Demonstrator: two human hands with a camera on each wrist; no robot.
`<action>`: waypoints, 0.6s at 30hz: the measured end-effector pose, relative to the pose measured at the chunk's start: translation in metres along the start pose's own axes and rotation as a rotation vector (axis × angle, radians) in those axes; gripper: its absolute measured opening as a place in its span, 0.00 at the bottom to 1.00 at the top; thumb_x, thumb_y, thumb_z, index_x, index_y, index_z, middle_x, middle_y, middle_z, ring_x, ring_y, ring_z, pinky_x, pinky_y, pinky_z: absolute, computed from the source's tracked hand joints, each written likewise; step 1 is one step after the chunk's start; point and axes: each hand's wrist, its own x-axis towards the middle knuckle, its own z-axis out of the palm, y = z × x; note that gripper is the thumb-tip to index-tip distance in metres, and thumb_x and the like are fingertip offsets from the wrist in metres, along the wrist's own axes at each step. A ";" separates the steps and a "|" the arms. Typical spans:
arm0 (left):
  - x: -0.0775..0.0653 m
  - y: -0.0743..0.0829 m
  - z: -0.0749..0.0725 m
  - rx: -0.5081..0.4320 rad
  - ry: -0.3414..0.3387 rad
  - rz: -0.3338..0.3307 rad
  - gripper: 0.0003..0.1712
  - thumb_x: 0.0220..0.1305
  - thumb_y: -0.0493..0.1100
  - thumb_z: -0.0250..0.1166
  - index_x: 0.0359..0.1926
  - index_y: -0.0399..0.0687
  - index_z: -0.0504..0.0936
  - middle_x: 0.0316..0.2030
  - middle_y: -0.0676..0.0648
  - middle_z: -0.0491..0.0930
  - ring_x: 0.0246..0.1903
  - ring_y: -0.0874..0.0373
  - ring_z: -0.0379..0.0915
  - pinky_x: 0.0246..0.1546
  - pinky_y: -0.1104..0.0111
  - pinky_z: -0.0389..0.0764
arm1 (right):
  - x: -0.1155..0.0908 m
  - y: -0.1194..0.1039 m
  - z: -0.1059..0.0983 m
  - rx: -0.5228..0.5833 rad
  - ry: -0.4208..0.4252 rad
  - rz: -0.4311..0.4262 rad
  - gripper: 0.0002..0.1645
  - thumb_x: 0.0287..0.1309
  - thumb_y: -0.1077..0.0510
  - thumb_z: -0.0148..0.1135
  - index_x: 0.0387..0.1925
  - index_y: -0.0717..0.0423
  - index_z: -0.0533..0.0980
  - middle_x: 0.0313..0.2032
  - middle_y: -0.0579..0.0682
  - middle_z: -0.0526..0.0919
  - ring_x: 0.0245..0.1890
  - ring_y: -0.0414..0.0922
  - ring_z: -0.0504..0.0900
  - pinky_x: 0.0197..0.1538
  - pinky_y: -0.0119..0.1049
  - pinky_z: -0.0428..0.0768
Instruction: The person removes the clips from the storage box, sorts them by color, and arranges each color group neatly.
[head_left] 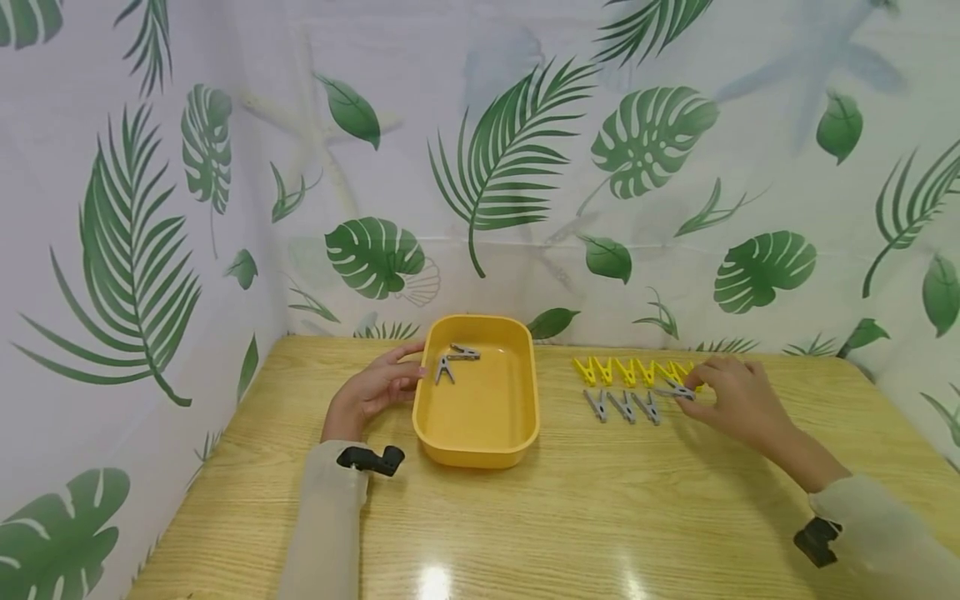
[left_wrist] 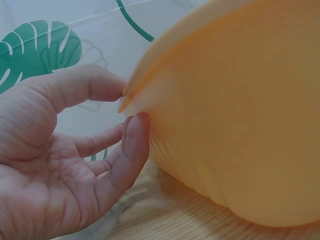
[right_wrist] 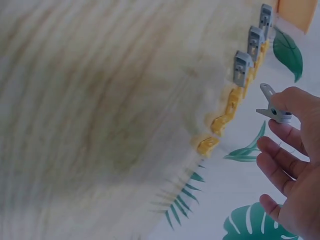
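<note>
A yellow plastic basin (head_left: 476, 458) stands on the table, holding a few grey clothespins (head_left: 445, 369) near its far left corner. At its left side, my left hand (head_left: 382, 383) pinches the rim between thumb and finger; the left wrist view shows this grip on the basin's edge (left_wrist: 210, 100). My right hand (head_left: 738, 400) pinches one grey clothespin (right_wrist: 274, 107) between thumb and forefinger, raised above the table, with the other fingers loosely bent. Beside it lie a row of several yellow clothespins (head_left: 626, 372) and, nearer me, three grey clothespins (head_left: 622, 407).
The wood-grain table (head_left: 600, 517) reaches back to a white leaf-patterned cloth (head_left: 510, 275), which also covers the left side. A black wrist device (head_left: 371, 460) sits on the left sleeve and another (head_left: 817, 540) on the right.
</note>
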 end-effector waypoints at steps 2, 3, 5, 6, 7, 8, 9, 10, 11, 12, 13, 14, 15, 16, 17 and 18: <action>0.000 0.000 0.000 0.004 -0.004 0.002 0.37 0.73 0.32 0.57 0.79 0.45 0.57 0.60 0.38 0.81 0.43 0.60 0.86 0.44 0.65 0.87 | -0.003 0.002 0.002 0.002 -0.020 0.016 0.13 0.52 0.51 0.77 0.31 0.54 0.82 0.37 0.56 0.85 0.41 0.59 0.81 0.45 0.65 0.70; 0.000 -0.001 0.000 0.004 -0.005 0.003 0.37 0.73 0.32 0.57 0.79 0.45 0.57 0.59 0.39 0.81 0.43 0.60 0.86 0.44 0.65 0.87 | -0.004 0.003 0.003 0.000 -0.029 0.021 0.13 0.53 0.50 0.77 0.31 0.54 0.82 0.37 0.56 0.85 0.40 0.58 0.81 0.45 0.65 0.70; 0.000 -0.001 -0.001 0.003 -0.008 0.006 0.37 0.73 0.33 0.57 0.79 0.45 0.57 0.58 0.40 0.82 0.43 0.60 0.86 0.44 0.65 0.87 | -0.005 0.004 0.006 0.002 -0.047 0.032 0.13 0.53 0.50 0.76 0.31 0.53 0.82 0.37 0.55 0.85 0.40 0.58 0.81 0.46 0.66 0.69; -0.001 -0.002 -0.001 0.003 -0.015 0.010 0.37 0.73 0.33 0.57 0.79 0.45 0.56 0.58 0.40 0.82 0.43 0.60 0.86 0.45 0.65 0.87 | -0.006 0.004 0.008 0.005 -0.054 0.037 0.13 0.53 0.50 0.76 0.31 0.53 0.82 0.37 0.55 0.85 0.40 0.58 0.81 0.47 0.66 0.69; -0.001 -0.002 -0.001 0.003 -0.018 0.013 0.37 0.73 0.33 0.57 0.79 0.44 0.56 0.58 0.41 0.83 0.43 0.60 0.86 0.45 0.65 0.87 | -0.007 0.004 0.009 0.008 -0.061 0.040 0.13 0.54 0.49 0.76 0.31 0.53 0.82 0.37 0.55 0.85 0.40 0.58 0.81 0.47 0.67 0.69; -0.001 -0.002 0.000 0.002 -0.020 0.017 0.37 0.73 0.33 0.57 0.79 0.44 0.56 0.58 0.41 0.83 0.43 0.61 0.86 0.45 0.65 0.87 | -0.007 0.004 0.010 0.010 -0.069 0.045 0.13 0.54 0.49 0.76 0.31 0.53 0.82 0.37 0.54 0.85 0.41 0.58 0.81 0.47 0.67 0.69; -0.002 -0.002 -0.001 0.003 -0.026 0.021 0.38 0.73 0.34 0.57 0.79 0.44 0.55 0.58 0.41 0.83 0.43 0.61 0.86 0.45 0.65 0.87 | -0.008 0.004 0.011 0.007 -0.073 0.045 0.13 0.54 0.49 0.76 0.30 0.53 0.82 0.37 0.54 0.85 0.40 0.58 0.81 0.47 0.67 0.69; -0.002 -0.002 0.000 0.003 -0.026 0.022 0.38 0.73 0.34 0.57 0.79 0.44 0.55 0.58 0.40 0.83 0.42 0.61 0.86 0.45 0.64 0.87 | -0.008 0.003 0.012 0.006 -0.074 0.047 0.13 0.54 0.49 0.76 0.30 0.53 0.82 0.37 0.55 0.85 0.40 0.58 0.81 0.47 0.68 0.69; -0.002 -0.002 0.000 0.002 -0.026 0.022 0.38 0.73 0.34 0.57 0.79 0.44 0.56 0.58 0.40 0.83 0.42 0.61 0.86 0.45 0.64 0.87 | -0.009 0.003 0.014 0.001 -0.075 0.046 0.13 0.53 0.49 0.76 0.29 0.52 0.82 0.36 0.54 0.85 0.39 0.58 0.81 0.47 0.68 0.69; -0.002 -0.002 0.000 0.001 -0.027 0.022 0.38 0.73 0.34 0.57 0.79 0.44 0.55 0.58 0.40 0.83 0.42 0.61 0.86 0.45 0.64 0.87 | -0.009 0.003 0.015 -0.004 -0.074 0.045 0.14 0.53 0.48 0.76 0.29 0.52 0.82 0.36 0.54 0.85 0.39 0.57 0.81 0.47 0.68 0.69; -0.002 -0.002 0.000 0.002 -0.027 0.022 0.38 0.73 0.34 0.57 0.79 0.44 0.55 0.58 0.40 0.82 0.42 0.61 0.86 0.45 0.64 0.87 | -0.009 0.003 0.017 -0.015 -0.073 0.044 0.14 0.53 0.48 0.76 0.28 0.51 0.81 0.35 0.54 0.85 0.38 0.57 0.80 0.47 0.68 0.69; -0.003 -0.001 0.000 0.003 -0.024 0.020 0.38 0.73 0.34 0.57 0.79 0.44 0.55 0.59 0.39 0.82 0.42 0.61 0.86 0.45 0.64 0.87 | -0.010 0.003 0.018 -0.023 -0.072 0.044 0.14 0.53 0.47 0.77 0.27 0.51 0.81 0.35 0.54 0.85 0.38 0.57 0.80 0.47 0.68 0.69; -0.003 -0.001 0.001 0.001 -0.023 0.018 0.38 0.73 0.34 0.57 0.79 0.44 0.55 0.59 0.39 0.82 0.42 0.61 0.86 0.45 0.64 0.87 | -0.010 0.003 0.020 -0.033 -0.068 0.044 0.14 0.52 0.47 0.77 0.27 0.50 0.81 0.35 0.54 0.85 0.37 0.57 0.80 0.48 0.69 0.69; -0.003 0.000 0.001 0.001 -0.021 0.017 0.38 0.73 0.34 0.57 0.79 0.44 0.55 0.59 0.39 0.81 0.42 0.61 0.86 0.45 0.64 0.87 | -0.010 0.004 0.022 -0.040 -0.066 0.045 0.14 0.53 0.47 0.77 0.27 0.50 0.80 0.34 0.54 0.84 0.37 0.58 0.80 0.48 0.70 0.69; -0.002 0.000 0.001 0.001 -0.020 0.016 0.38 0.73 0.34 0.58 0.79 0.44 0.55 0.60 0.38 0.81 0.42 0.61 0.86 0.44 0.65 0.87 | -0.011 0.004 0.024 -0.047 -0.066 0.048 0.14 0.53 0.47 0.76 0.26 0.50 0.80 0.35 0.54 0.84 0.38 0.58 0.80 0.48 0.70 0.69; -0.003 0.001 0.001 0.000 -0.018 0.014 0.38 0.73 0.34 0.58 0.79 0.44 0.55 0.60 0.38 0.81 0.42 0.61 0.86 0.44 0.65 0.87 | -0.011 0.004 0.025 -0.051 -0.064 0.052 0.14 0.53 0.47 0.76 0.27 0.50 0.80 0.34 0.54 0.84 0.38 0.58 0.79 0.49 0.70 0.69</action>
